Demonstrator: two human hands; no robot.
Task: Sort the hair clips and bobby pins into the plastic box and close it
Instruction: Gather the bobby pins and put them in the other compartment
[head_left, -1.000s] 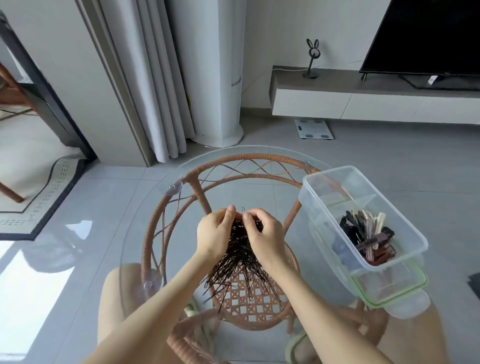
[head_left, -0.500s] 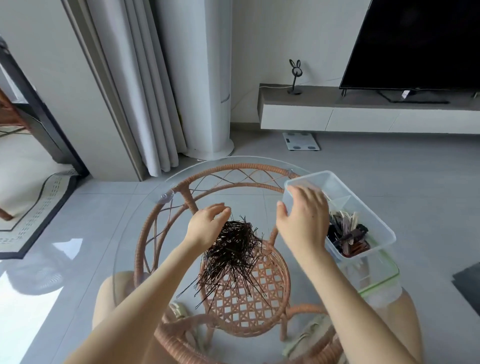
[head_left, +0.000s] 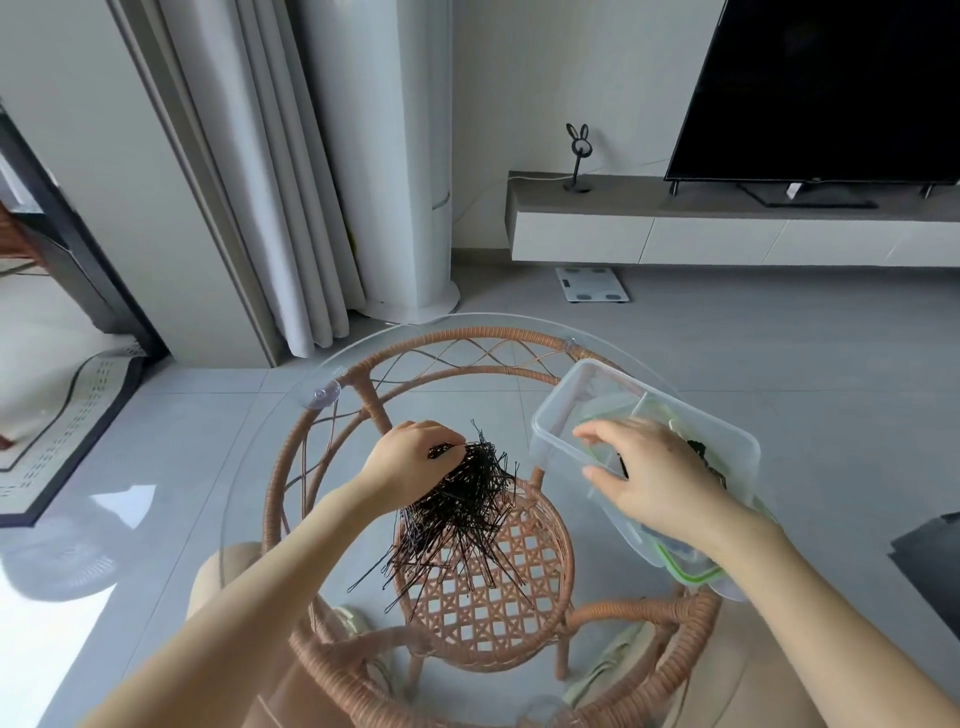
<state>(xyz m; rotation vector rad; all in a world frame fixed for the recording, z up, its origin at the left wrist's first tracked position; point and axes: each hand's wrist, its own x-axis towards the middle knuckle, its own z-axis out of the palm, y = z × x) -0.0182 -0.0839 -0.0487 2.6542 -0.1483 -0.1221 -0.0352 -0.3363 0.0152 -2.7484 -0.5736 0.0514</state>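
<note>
A heap of black bobby pins (head_left: 462, 512) lies on the round glass table top (head_left: 260, 499). My left hand (head_left: 410, 460) rests on the heap's far left end, fingers pinched on a few pins. A clear plastic box (head_left: 563, 405) stands at the table's right side, on its green-rimmed lid (head_left: 693, 569). My right hand (head_left: 649, 475) is over the box's near compartment, fingers spread, a dark pin showing under them. Dark hair clips (head_left: 701, 452) in the far compartment are mostly hidden by this hand.
Under the glass is a rattan frame (head_left: 488, 597). On the floor beyond stand a white tower unit (head_left: 395, 156), curtains (head_left: 270, 171) and a bathroom scale (head_left: 592, 285). A TV (head_left: 831, 88) sits on a low cabinet (head_left: 727, 234). My knees show below the table.
My right hand left the heap and moved right, over and into the box. My left hand stayed on the pins. The camera tilted up and closer.
</note>
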